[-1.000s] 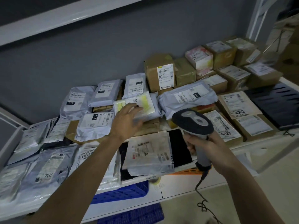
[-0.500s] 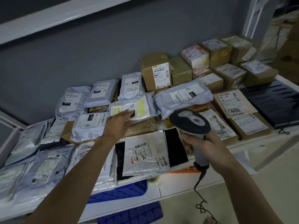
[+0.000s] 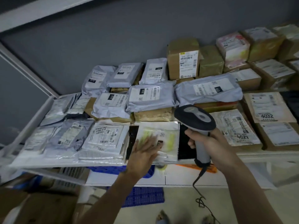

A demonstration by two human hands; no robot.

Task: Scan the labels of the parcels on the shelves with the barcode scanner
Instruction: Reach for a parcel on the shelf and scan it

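Now the barcode scanner (image 3: 195, 119) is gripped by the right hand (image 3: 212, 148), while a yellow-marked white mailer (image 3: 163, 136) (front row) is pressed flat by the relaxed left hand (image 3: 142, 155).

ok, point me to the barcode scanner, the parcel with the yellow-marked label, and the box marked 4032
barcode scanner (image 3: 196, 116), head view, on the grey top of its head.
parcel with the yellow-marked label (image 3: 168, 136), head view, on the label's right part.
box marked 4032 (image 3: 267, 109), head view, on its white label above the number.
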